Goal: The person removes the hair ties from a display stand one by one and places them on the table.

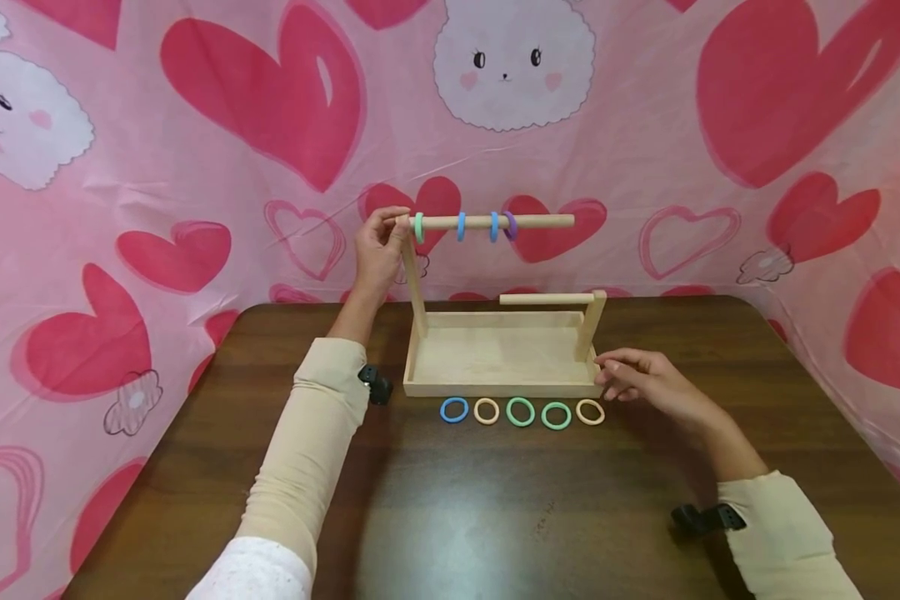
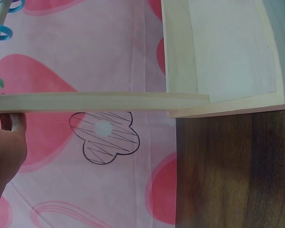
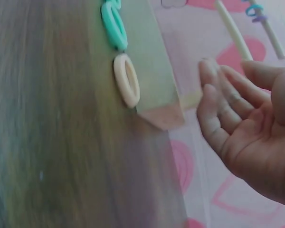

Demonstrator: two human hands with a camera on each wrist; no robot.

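Note:
My left hand (image 1: 378, 250) pinches the top of the tall wooden post (image 1: 414, 287) at the left end of a wooden tray stand (image 1: 495, 390). From that post a long wooden rod (image 1: 547, 221) runs to the right, carrying a green ring (image 1: 419, 228), two blue rings (image 1: 461, 227) and a purple ring (image 1: 512, 226). Loosely bent, the fingers of my right hand (image 1: 656, 383) are beside the tray's front right corner and hold nothing. Near that corner lies a cream ring (image 3: 127, 80), with a green ring (image 3: 114, 26) beyond it in the right wrist view.
Along the tray's front edge the table (image 1: 450, 508) bears a row of rings: a blue ring (image 1: 453, 409), cream rings (image 1: 486, 422) and green rings (image 1: 520, 424). A shorter post (image 1: 591, 325) with a shorter rod (image 1: 543, 299) rises at the tray's right end. Behind hangs a pink heart-patterned cloth (image 1: 645, 150).

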